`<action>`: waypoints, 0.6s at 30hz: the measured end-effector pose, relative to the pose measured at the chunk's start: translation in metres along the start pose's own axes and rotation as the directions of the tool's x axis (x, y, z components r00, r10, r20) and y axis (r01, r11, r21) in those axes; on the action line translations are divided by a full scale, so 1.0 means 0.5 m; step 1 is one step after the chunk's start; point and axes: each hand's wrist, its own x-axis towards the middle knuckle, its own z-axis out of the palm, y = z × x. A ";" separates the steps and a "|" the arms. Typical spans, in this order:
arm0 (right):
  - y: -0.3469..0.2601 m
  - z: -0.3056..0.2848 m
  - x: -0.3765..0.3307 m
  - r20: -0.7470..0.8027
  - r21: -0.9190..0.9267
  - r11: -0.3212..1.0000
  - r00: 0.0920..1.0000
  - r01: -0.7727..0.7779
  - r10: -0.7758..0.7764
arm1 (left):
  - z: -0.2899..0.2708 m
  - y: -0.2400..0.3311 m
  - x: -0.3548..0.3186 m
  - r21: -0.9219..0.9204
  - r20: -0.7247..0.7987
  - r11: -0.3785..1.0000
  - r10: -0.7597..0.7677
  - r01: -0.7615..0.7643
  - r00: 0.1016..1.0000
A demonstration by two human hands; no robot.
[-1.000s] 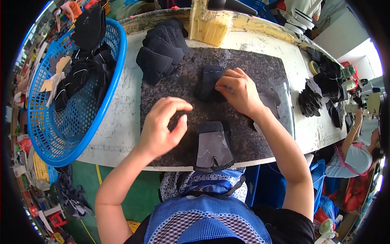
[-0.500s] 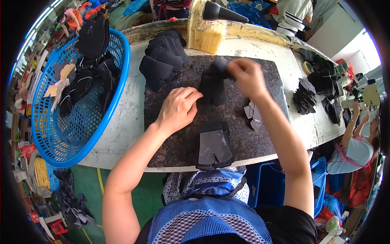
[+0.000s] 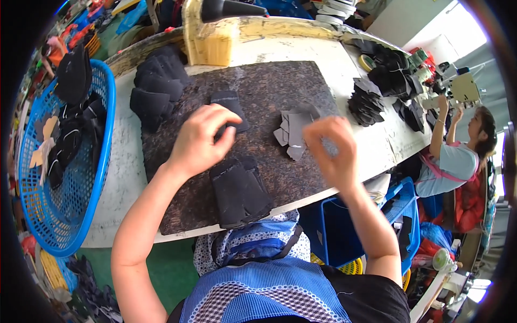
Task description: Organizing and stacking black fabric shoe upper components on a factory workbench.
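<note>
My left hand (image 3: pixel 202 137) is over the dark board (image 3: pixel 285 177), fingers curved and thumb apart. Under its fingertips lies a flat black fabric piece (image 3: pixel 230 102) with a pale line near its far edge; the hand hides part of it. Near me sits a small stack of black cut pieces (image 3: pixel 239 194), notched at the near edge. My right hand (image 3: pixel 335 151), smeared by motion, is over the board's right side, just right of a loose pile of small grey pieces (image 3: pixel 293 132). Whether its fingers hold anything is unclear.
Black pieces lie fanned (image 3: pixel 156 89) at the board's far left corner. A blue basket (image 3: pixel 105 161) of black pieces stands left. Behind the board is a yellowed container (image 3: pixel 210 48) with a black tapered object (image 3: pixel 231 9). More dark pieces (image 3: pixel 366 102) lie right. A co-worker (image 3: pixel 449 161) sits beyond.
The view has swung right. My right hand has left the black piece in the middle and moved right and nearer, beside the grey pieces. The near stack now shows a black top instead of grey.
</note>
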 end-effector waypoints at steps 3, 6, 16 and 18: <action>0.110 0.004 0.016 0.000 -0.300 0.947 0.993 -0.111 0.117 | 0.080 0.039 0.075 -0.118 0.164 0.982 0.167 -0.149 0.972; 0.156 0.032 0.007 0.095 -0.352 0.935 0.995 0.039 -0.006 | 0.146 0.039 0.119 -0.055 0.172 0.979 0.201 -0.194 0.964; 0.058 -0.074 0.009 -0.318 0.609 0.763 0.816 -0.215 0.483 | 0.134 0.001 0.128 0.011 0.429 0.950 0.279 -0.313 0.859; -0.001 -0.086 -0.005 -0.294 0.499 0.841 0.872 -0.210 0.392 | 0.106 0.040 0.120 -0.084 0.292 0.977 0.214 -0.198 0.932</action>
